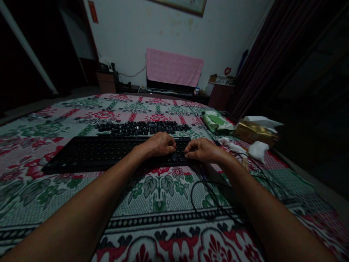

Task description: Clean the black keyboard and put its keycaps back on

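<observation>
A black computer keyboard lies flat on the patterned cloth, its left and middle stretches showing rows of bare key sockets with the caps off. My left hand rests over its right part, fingers curled and closed; what they grip, if anything, is hidden. Close beside it, my right hand is pinched at the number-pad end, fingertips down at the keys. Whether a keycap sits in that pinch is too dark to tell. Behind the keyboard lies a long heap of loose black keycaps.
A green-and-white wipes pack, a gold tissue box and crumpled white tissue lie to the right. A black cable loops over the patterned cloth near my right forearm. A pink towel hangs at the far wall.
</observation>
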A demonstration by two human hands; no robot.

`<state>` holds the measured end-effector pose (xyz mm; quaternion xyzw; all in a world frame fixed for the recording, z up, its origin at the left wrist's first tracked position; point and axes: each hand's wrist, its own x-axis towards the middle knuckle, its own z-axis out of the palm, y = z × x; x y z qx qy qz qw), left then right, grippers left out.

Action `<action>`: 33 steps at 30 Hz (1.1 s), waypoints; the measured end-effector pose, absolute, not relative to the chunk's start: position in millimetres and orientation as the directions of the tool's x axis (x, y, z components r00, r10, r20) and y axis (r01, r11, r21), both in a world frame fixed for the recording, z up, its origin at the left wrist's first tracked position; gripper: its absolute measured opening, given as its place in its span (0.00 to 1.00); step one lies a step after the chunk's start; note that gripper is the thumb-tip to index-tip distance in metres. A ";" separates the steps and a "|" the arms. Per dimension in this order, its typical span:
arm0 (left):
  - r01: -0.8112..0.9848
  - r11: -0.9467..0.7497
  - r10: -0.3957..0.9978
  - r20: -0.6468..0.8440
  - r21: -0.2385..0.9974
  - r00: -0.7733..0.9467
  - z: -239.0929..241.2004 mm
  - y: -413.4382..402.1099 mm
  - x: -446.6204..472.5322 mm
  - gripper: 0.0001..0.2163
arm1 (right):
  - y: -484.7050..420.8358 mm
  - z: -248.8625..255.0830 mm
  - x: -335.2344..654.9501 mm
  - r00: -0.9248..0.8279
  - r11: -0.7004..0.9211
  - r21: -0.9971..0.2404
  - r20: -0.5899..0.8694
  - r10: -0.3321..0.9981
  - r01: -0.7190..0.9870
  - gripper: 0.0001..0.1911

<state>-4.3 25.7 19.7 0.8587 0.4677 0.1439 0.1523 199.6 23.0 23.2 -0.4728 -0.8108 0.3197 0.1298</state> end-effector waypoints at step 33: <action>0.319 -0.267 0.831 0.050 0.910 0.554 27.8 22.7 3.7 0.14 | 13.0 40.1 197.3 -0.650 0.634 -0.504 0.174 0.740 0.587 0.10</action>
